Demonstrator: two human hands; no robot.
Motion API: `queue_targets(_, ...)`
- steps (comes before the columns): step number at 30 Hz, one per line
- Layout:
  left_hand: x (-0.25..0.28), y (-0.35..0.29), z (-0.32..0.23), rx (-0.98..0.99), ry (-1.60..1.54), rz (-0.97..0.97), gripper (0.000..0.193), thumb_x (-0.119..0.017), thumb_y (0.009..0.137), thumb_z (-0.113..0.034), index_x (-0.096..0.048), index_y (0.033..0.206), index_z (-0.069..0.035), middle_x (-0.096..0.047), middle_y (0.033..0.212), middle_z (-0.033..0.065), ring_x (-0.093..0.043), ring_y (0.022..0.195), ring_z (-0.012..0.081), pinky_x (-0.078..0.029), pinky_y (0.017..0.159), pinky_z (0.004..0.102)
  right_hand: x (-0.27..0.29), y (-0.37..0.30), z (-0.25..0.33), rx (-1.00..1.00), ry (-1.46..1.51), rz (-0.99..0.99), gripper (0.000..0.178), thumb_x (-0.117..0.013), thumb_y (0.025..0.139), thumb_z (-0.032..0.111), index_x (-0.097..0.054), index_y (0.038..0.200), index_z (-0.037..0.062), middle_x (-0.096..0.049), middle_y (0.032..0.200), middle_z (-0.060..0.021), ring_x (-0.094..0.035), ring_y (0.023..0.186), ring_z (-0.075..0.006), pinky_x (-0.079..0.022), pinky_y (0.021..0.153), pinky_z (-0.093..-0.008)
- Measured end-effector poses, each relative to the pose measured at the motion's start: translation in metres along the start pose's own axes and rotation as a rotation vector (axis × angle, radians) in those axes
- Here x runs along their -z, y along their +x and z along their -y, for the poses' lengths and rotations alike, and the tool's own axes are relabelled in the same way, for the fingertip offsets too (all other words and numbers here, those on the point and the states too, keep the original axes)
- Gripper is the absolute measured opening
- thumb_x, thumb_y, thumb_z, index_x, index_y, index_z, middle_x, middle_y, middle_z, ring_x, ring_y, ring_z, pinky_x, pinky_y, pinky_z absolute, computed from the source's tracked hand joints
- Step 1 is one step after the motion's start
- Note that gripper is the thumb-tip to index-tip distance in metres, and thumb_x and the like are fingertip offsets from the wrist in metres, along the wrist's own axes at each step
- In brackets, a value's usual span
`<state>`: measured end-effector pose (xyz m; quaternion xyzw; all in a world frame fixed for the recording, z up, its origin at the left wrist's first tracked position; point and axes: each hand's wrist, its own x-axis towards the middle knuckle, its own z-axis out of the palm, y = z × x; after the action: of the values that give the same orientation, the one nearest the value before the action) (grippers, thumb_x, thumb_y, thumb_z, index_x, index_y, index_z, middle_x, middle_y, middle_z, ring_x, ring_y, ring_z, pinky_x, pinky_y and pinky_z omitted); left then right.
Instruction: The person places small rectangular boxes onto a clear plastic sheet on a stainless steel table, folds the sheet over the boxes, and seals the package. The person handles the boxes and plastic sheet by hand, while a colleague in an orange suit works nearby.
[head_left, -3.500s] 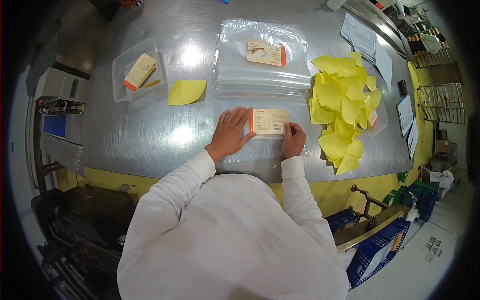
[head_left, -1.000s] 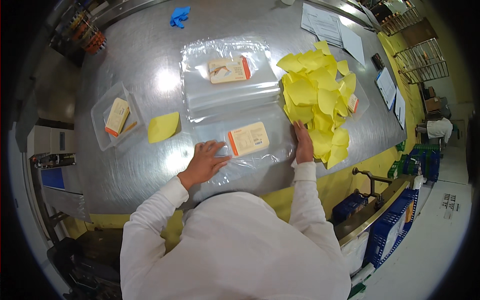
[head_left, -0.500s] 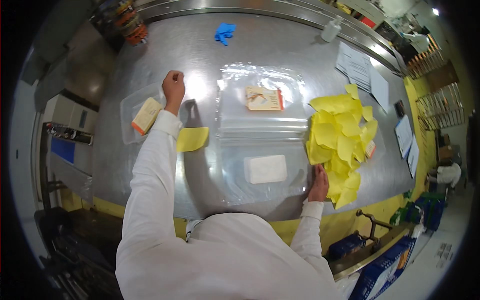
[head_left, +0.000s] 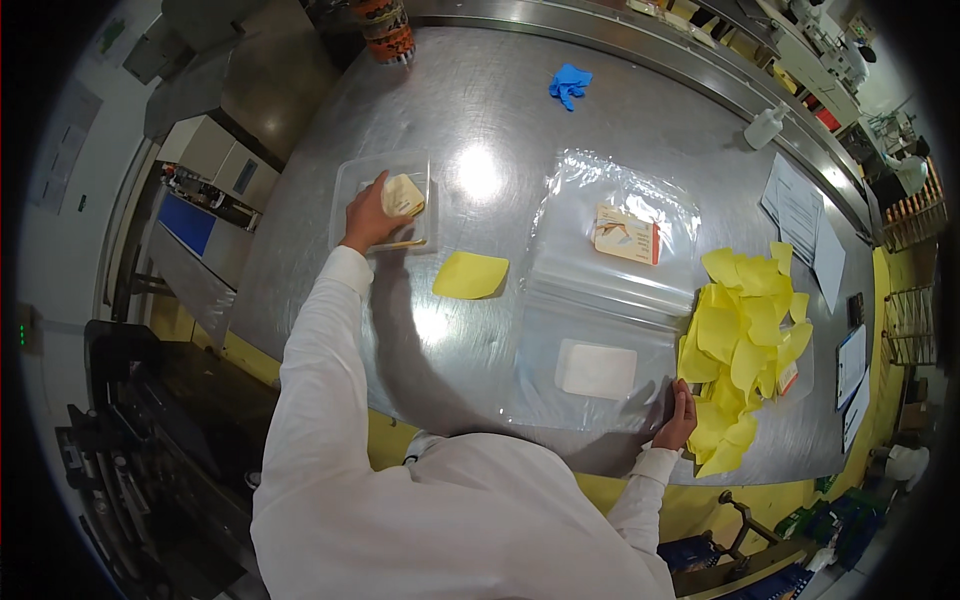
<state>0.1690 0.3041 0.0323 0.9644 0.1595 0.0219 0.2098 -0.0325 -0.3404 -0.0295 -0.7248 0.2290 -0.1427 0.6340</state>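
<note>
From my distant seat I see, at the bottom of the frame, both white sleeves reaching away from the body. The right forearm is short and low; its hand, lower right, stands nearly on edge, fingers together and slightly bent, beside the yellow sheets. I can't tell whether it grips anything. Just left of it, a clear plastic bag lies under or around a blank white card; which, I can't make out. A single yellow sheet rests near the centre. The left arm stretches long, elbow nearly straight, up to the upper left, where my other hand curves with thumb and fingers apart around the cream cards in a clear tub. I can't tell how firmly it holds them. Farther off, top centre, lies a blue glove.
</note>
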Motion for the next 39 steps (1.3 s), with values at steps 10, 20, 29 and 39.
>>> queue_targets(10, -0.01, 0.018, 0.019, 0.065, -0.105, -0.001, 0.099, -0.094, 0.062, -0.03, -0.044, 0.147, -0.019, -0.058, 0.132, 0.0137, -0.053, 0.125, 0.0355, -0.042, 0.105, 0.0481, -0.007, -0.002, -0.002, -0.008, 0.027, -0.02, 0.034, -0.056, 0.101, 0.013, -0.063, 0.124, -0.0107, -0.068, 0.123, -0.0184, -0.065, 0.114, -0.026, -0.048, 0.102, -0.0355)
queue_targets(20, 0.01, 0.006, 0.016, 0.077, -0.584, -0.167, 0.077, -0.086, 0.077, -0.016, -0.046, 0.143, -0.01, -0.054, 0.117, 0.012, -0.06, 0.112, 0.0261, -0.053, 0.092, 0.0371, -0.009, -0.002, -0.003, 0.005, 0.043, -0.015, 0.027, -0.058, 0.101, 0.012, -0.068, 0.118, -0.0069, -0.071, 0.113, -0.014, -0.068, 0.105, -0.0213, -0.05, 0.099, -0.0322)
queue_targets(29, 0.018, -0.153, -0.086, -0.071, -1.124, 0.306, 0.08, -0.082, 0.081, -0.008, -0.041, 0.15, -0.008, -0.05, 0.124, 0.008, -0.06, 0.107, 0.0208, -0.053, 0.092, 0.0323, -0.003, 0.002, -0.015, 0.032, 0.011, -0.031, 0.031, -0.056, 0.103, 0.017, -0.067, 0.118, -0.0083, -0.071, 0.113, -0.0147, -0.069, 0.104, -0.0224, -0.05, 0.097, -0.0328)
queue_targets(39, -0.065, -0.243, -0.092, 0.127, -0.979, 0.307, 0.079, -0.085, 0.08, -0.017, -0.042, 0.146, -0.006, -0.053, 0.126, 0.0115, -0.06, 0.11, 0.0228, -0.055, 0.09, 0.0351, -0.023, -0.009, 0.006, 0.106, -0.024, -0.053, 0.024, -0.06, 0.1, 0.013, -0.07, 0.111, -0.0061, -0.072, 0.108, -0.0127, -0.068, 0.099, -0.0198, -0.05, 0.093, -0.0321)
